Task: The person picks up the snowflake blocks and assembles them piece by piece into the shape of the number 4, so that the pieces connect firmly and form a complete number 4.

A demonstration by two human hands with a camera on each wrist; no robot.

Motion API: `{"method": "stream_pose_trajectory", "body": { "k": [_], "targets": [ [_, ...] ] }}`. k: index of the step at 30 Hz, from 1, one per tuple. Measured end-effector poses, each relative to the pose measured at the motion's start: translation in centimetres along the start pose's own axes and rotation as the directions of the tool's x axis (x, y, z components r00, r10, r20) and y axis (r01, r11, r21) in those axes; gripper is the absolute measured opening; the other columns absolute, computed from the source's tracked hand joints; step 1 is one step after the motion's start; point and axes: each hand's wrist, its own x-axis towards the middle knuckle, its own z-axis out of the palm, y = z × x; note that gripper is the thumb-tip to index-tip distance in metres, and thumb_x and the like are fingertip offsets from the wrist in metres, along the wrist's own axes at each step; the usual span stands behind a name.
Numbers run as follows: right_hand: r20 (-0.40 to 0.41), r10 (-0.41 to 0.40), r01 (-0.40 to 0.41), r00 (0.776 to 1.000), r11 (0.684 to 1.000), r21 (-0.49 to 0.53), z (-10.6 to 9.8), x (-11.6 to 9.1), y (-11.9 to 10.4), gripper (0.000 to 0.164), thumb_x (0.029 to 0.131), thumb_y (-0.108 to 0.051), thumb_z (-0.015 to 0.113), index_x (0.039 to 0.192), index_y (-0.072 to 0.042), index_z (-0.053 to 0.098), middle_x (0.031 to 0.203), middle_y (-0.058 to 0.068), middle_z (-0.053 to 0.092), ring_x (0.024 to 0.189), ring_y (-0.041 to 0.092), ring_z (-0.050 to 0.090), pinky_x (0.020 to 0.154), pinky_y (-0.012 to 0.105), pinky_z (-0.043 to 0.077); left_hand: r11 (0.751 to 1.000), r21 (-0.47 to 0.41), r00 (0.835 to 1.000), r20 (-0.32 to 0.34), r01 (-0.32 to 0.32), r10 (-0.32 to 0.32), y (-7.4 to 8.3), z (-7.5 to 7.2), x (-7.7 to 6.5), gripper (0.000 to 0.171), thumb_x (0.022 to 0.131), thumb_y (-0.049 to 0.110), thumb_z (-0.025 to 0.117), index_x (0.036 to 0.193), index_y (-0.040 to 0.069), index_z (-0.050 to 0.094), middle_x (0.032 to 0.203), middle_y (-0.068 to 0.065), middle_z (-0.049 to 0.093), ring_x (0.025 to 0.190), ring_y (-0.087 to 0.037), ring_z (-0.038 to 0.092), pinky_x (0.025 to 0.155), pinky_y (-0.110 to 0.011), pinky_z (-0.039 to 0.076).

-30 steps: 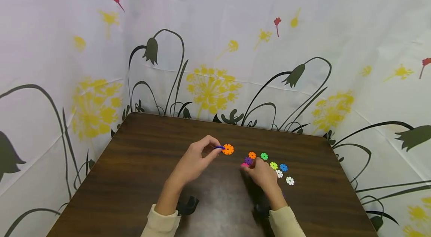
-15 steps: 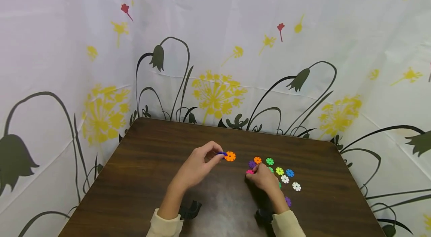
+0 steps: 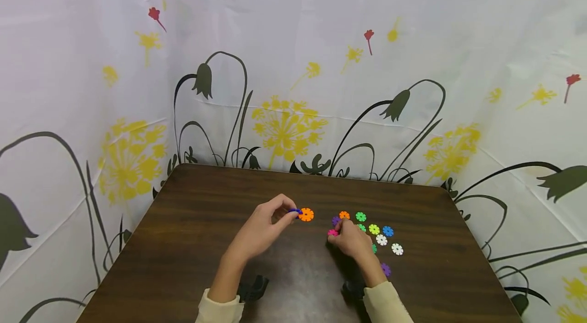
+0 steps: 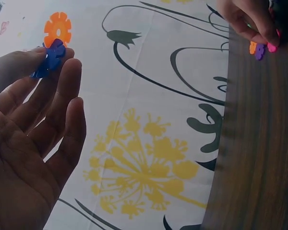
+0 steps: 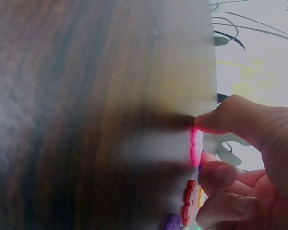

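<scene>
My left hand (image 3: 259, 229) pinches a dark blue notched plastic disc (image 4: 54, 55) between thumb and index finger, held above the table. An orange notched disc (image 3: 306, 214) is joined to the blue one and sticks up beyond the fingertips. The other left fingers lie loosely bent in the left wrist view. Low at the table, my right hand (image 3: 355, 242) has its thumb and index finger at opposite edges of a pink notched disc (image 5: 196, 146). A purple disc (image 3: 336, 220) and a second orange disc (image 3: 344, 215) lie just beyond, partly hidden.
Around the right hand on the brown table (image 3: 206, 200) lie several more discs, among them a yellow one (image 3: 374, 230), a blue one (image 3: 388, 231) and a white one (image 3: 397, 249). The right wrist view shows a red disc (image 5: 187, 203). A flower-printed curtain (image 3: 275, 58) hangs behind.
The head view has shifted. My right fingers remain at the pink disc, and my left hand still holds the joined blue and orange discs; neither hand has moved much over the table.
</scene>
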Motion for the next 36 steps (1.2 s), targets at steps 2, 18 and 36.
{"method": "stream_pose_trajectory", "body": {
  "k": [2, 18, 36],
  "targets": [
    [0.007, -0.016, 0.016, 1.000, 1.000, 0.008, 0.0, -0.1, 0.0, 0.028, 0.088, -0.040, 0.082, 0.099, -0.020, 0.065, 0.080, -0.002, 0.061, 0.069, 0.019, 0.056, 0.065, 0.039, 0.040, 1.000, -0.006, 1.000, 0.001, 0.009, -0.009, 0.0, 0.1, -0.3, 0.006, 0.106, 0.022, 0.071, 0.108, 0.020, 0.066, 0.100, 0.006, 0.074, 0.088, -0.012, 0.071, 0.083, -0.028, 0.060],
    [0.064, -0.223, 0.201, 0.973, 0.948, 0.245, -0.6, 1.9, 3.6, 0.027, 0.096, -0.030, 0.082, 0.087, -0.011, 0.065, 0.070, -0.001, 0.058, 0.062, 0.015, 0.051, 0.056, 0.032, 0.041, 1.000, -0.013, 1.000, 0.004, 0.027, -0.027, 0.1, 0.7, -0.8, 0.006, 0.107, 0.024, 0.070, 0.109, 0.021, 0.066, 0.100, 0.006, 0.074, 0.089, -0.015, 0.071, 0.083, -0.028, 0.059],
    [-0.225, -0.409, 0.437, 0.885, 0.557, 0.706, -4.4, -2.6, -0.9, 0.019, 0.106, -0.022, 0.071, 0.104, -0.003, 0.071, 0.068, 0.011, 0.057, 0.057, 0.007, 0.046, 0.050, 0.026, 0.040, 0.997, 0.072, 0.999, 0.007, 0.032, -0.032, 1.9, -0.7, -0.9, 0.030, 0.108, 0.021, 0.067, 0.138, 0.022, 0.066, 0.110, 0.005, 0.082, 0.091, -0.006, 0.076, 0.077, -0.028, 0.052]
  ]
}}
